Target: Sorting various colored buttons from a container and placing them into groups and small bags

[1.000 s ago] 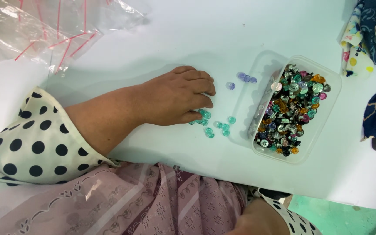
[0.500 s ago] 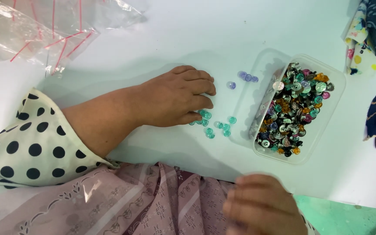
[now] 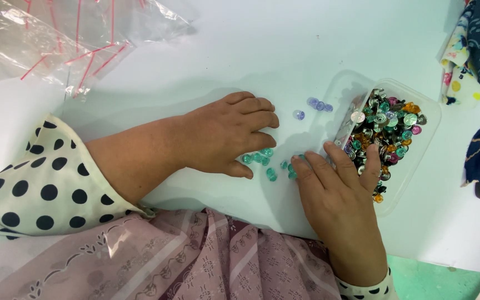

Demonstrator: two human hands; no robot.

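Fingers of both the left hand (image 3: 226,133) and right hand (image 3: 337,191) lie flat, gripping nothing, flanking teal beads (image 3: 262,158) beside the tray (image 3: 418,161).

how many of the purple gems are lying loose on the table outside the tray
4: three purple gems in a short row beside the clear tray's upper left corner, one more alone just left and below them. Others may be hidden under the hands.

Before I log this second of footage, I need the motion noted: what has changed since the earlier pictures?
The right hand came up from the bottom edge onto the white table; its fingertips now rest at the teal beads and the near rim of the clear tray of mixed beads. It grips nothing visible. The left hand stayed flat beside the teal beads; the purple beads, tray and plastic bags did not move.
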